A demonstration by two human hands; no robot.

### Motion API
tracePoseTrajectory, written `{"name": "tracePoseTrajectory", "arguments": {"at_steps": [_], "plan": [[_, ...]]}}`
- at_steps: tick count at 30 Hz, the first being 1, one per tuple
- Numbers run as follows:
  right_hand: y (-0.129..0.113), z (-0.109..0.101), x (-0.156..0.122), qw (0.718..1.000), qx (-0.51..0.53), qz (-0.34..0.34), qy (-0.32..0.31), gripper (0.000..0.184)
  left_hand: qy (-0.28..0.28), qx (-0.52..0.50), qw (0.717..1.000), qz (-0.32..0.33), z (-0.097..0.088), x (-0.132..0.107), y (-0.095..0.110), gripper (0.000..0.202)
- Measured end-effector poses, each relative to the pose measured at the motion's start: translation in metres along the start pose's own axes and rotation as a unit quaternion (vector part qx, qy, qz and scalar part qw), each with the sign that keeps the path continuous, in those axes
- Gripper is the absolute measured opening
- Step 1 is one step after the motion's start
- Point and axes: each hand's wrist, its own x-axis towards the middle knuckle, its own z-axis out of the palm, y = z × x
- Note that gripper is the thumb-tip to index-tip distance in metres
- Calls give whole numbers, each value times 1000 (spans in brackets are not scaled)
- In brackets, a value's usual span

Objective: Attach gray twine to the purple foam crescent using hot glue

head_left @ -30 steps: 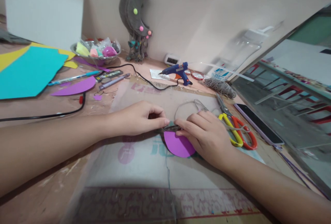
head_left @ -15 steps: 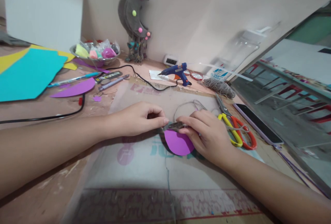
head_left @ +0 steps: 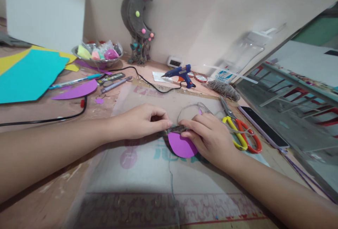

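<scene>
A rounded purple paper piece (head_left: 182, 146) lies between my hands, with grey yarn (head_left: 176, 129) along its upper edge. My left hand (head_left: 146, 119) is closed, thumb and forefinger pinching the left end of that edge. From the right, my right hand (head_left: 208, 134) presses thumb and fingers together on the yarn at the paper's right side; its fingertips partly hide the yarn. A loose loop of yarn curves behind the right hand toward scissors (head_left: 241, 134) with one yellow and one red handle.
Beneath the hands lies a printed translucent sheet (head_left: 126, 183). A blue glue gun (head_left: 179, 72), a yarn skein (head_left: 223, 90) and a phone (head_left: 264, 126) surround it. Leftward are turquoise sheet (head_left: 31, 77), pens, a black cord and a bowl (head_left: 120, 54) of clay packets. A moon decoration (head_left: 134, 17) hangs behind.
The fingers of my right hand have shifted slightly left along the yarn-covered edge. My left hand keeps its pinch in the same place.
</scene>
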Motion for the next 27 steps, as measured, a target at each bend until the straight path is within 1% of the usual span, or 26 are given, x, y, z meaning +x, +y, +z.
{"name": "tracePoseTrajectory", "arguments": {"at_steps": [7,9,12,14,17,20,22,24,27], "plan": [[2,2,0,1000,5,-12,-2,22,-2,5,1000,-2,0,-1,1,29],[2,1,-1,1000,14,-12,10,22,-1,3,1000,-6,0,-1,1,28],[1,-2,-4,998,52,-2,44,27,2,-11,1000,-13,0,0,2,28],[-1,-5,-5,996,68,2,54,31,3,-21,1000,-18,0,0,3,27],[-3,-7,-5,998,53,15,29,35,15,-25,999,-22,0,-1,4,27],[-4,-6,-4,999,33,36,-2,52,45,-19,999,-15,0,-2,4,29],[-4,-4,-3,999,25,35,-8,62,70,-19,997,-4,-1,-2,3,29],[-4,-3,-4,999,24,30,-8,61,87,-24,996,2,0,-1,1,29],[-4,-3,-4,999,31,32,-6,50,87,-25,996,4,0,0,0,28]]}}
